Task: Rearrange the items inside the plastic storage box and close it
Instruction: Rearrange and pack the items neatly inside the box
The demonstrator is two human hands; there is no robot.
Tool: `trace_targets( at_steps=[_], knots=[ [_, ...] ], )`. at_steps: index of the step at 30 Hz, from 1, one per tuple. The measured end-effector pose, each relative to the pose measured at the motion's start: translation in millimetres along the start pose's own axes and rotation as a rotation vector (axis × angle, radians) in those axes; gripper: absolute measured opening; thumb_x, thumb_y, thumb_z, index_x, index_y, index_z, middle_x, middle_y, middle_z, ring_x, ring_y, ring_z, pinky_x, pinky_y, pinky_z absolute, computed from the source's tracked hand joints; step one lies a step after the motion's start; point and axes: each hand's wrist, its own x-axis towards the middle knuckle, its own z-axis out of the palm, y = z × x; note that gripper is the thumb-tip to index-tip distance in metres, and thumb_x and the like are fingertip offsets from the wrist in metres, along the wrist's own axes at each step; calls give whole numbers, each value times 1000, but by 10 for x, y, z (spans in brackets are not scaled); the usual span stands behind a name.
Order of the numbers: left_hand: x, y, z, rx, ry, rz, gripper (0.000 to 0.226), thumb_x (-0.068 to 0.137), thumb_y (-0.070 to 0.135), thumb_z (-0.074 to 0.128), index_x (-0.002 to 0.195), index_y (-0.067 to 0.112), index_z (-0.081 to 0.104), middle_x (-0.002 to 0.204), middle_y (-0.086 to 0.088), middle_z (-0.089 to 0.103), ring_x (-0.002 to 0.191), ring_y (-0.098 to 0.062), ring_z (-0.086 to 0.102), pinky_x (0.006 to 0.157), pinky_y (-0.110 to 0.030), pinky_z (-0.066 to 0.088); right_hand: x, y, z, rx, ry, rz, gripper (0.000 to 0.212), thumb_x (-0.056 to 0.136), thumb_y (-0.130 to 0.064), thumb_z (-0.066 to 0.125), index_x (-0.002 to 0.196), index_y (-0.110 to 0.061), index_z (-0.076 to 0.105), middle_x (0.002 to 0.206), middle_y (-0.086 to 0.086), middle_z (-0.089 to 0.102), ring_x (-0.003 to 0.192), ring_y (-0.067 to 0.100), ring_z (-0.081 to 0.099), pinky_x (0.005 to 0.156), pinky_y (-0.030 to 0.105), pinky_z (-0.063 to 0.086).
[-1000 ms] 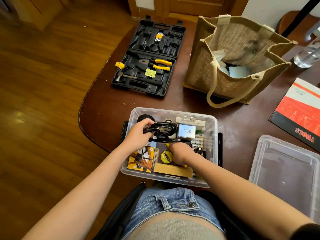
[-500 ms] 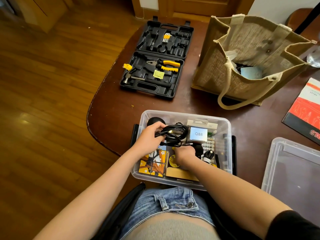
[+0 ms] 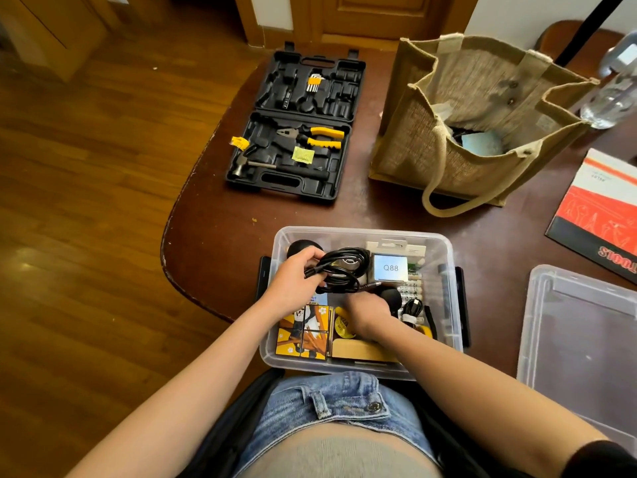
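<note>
A clear plastic storage box stands open at the table's near edge, full of small items. My left hand grips a coiled black cable just above the box's left half. My right hand reaches down into the middle of the box, its fingers hidden among the items, beside a black foam ball. Inside lie a Q88 packet, a yellow picture box, a yellow tape roll and a tan block. The clear lid rests on the table to the right.
An open black tool case with yellow pliers lies at the back left. A jute bag stands behind the box. A red booklet and a water bottle are at the right. The table edge drops off left.
The view has shifted, so everything sits further right in frame. My right hand has pushed deeper into the middle of the box. My left hand still holds the cable coil.
</note>
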Motion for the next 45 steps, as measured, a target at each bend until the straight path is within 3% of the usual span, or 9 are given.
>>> trace_targets(
  at_steps=[4, 9, 13, 24, 31, 35, 37, 40, 45],
  knots=[
    [-7, -5, 8, -9, -6, -13, 19, 91, -2, 54, 104, 12, 56, 92, 4, 62, 89, -16, 63, 80, -27, 53, 16, 24, -53, 41, -95, 23, 33, 83, -15, 61, 116, -13, 60, 113, 8, 64, 103, 26, 61, 78, 32, 50],
    [-12, -26, 15, -6, -5, -22, 19, 92, -1, 54, 105, 13, 56, 91, 6, 63, 85, -12, 64, 69, -17, 51, 18, 29, -97, -12, -89, -27, 24, 93, -28, 52, 106, -10, 61, 109, 8, 64, 101, 27, 60, 69, 28, 42],
    [-8, -18, 9, 3, 0, -17, 18, 92, -2, 53, 106, 8, 56, 92, 1, 64, 87, -21, 66, 78, -31, 54, -27, 15, -146, -27, -115, -74, 25, 88, -18, 56, 111, -9, 59, 113, 11, 62, 103, 28, 59, 74, 30, 45],
    [50, -41, -13, 12, -12, -4, 19, 91, -3, 53, 104, 11, 56, 92, 1, 64, 87, -21, 66, 80, -38, 56, -612, 468, -548, 123, 26, -150, 22, 83, -20, 62, 102, -27, 69, 102, -2, 68, 93, 21, 61, 72, 31, 51],
    [92, -89, 32, 40, -70, 9, 29, 89, -3, 55, 97, 25, 57, 93, 8, 62, 87, -11, 62, 63, -16, 48, -801, 705, -591, -22, -96, -56, 24, 85, -36, 64, 106, -26, 68, 104, -3, 65, 89, 18, 57, 68, 28, 46],
    [116, -116, 50, 116, -103, 19, 28, 90, 1, 57, 101, 26, 57, 92, 7, 61, 74, -5, 56, 55, -11, 44, -810, 666, -553, -92, -112, 29, 16, 85, -31, 59, 85, -18, 67, 89, 3, 64, 74, 24, 52, 60, 26, 40],
    [121, -131, 68, 144, -114, 32, 26, 90, 2, 57, 102, 25, 58, 95, 6, 63, 79, -6, 57, 66, -15, 47, -804, 634, -560, -98, -111, 58, 20, 86, -34, 58, 76, -17, 59, 80, 3, 56, 71, 24, 48, 60, 26, 38],
    [136, -147, 96, 156, -130, 40, 25, 89, 1, 59, 103, 21, 61, 104, 1, 65, 102, -14, 59, 90, -29, 48, -796, 618, -594, -65, -92, 66, 24, 87, -38, 58, 82, -15, 64, 78, 3, 53, 73, 24, 49, 61, 27, 39],
    [155, -189, 127, 178, -156, 81, 29, 88, 2, 59, 97, 30, 60, 101, 3, 65, 99, -13, 59, 86, -24, 46, -781, 603, -666, 90, 38, 18, 21, 89, -36, 60, 93, -20, 72, 90, 0, 69, 80, 20, 62, 65, 29, 51]
  ],
)
